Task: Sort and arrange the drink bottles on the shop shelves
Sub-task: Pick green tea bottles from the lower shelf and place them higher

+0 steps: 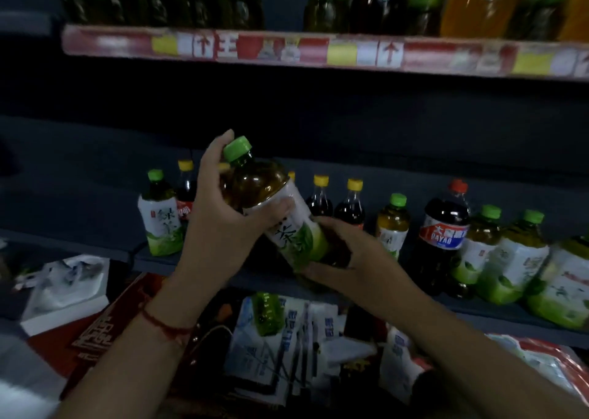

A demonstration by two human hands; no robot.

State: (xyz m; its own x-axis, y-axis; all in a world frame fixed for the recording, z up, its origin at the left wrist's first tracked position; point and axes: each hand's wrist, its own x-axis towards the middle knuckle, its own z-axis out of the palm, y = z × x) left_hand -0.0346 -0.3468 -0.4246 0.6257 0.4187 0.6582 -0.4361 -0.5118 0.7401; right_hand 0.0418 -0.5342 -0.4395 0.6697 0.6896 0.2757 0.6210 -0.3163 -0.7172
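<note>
Centrally, a green tea bottle [274,208] with a green cap is held tilted in the air in front of a dark shop shelf [478,307], cap pointing up and to the left, base down to the right. The left hand [223,224] wraps around its brown upper body and shoulder, thumb across the white label, one finger reaching up beside the cap. The right hand [344,256] curls under and around the base. Both hands have a firm hold on the same bottle; a red string bracelet [165,326] sits on the left wrist.

This looks like the placing step: one bottle picked out and about to join its kind. The next move likely calls for turning it upright, label forward, and setting it beside matching green tea.

On the shelf behind, a single green tea bottle [161,217] stands at the left, just beside a cola bottle [186,195] with a yellow cap. Two more yellow-capped dark bottles [334,205] stand to the right of the hands, then another green tea [392,221], a large dark bottle [443,237] with a red cap and blue-and-red label, and a cluster of green tea bottles [510,259] at the far right. The kinds are mixed, so the dark bottles stand between the tea groups and may need shifting.

Above, a blurred upper shelf [318,48] with a red price strip carries more bottles. Below the hands lies a jumble of packets and boxes [287,339].
</note>
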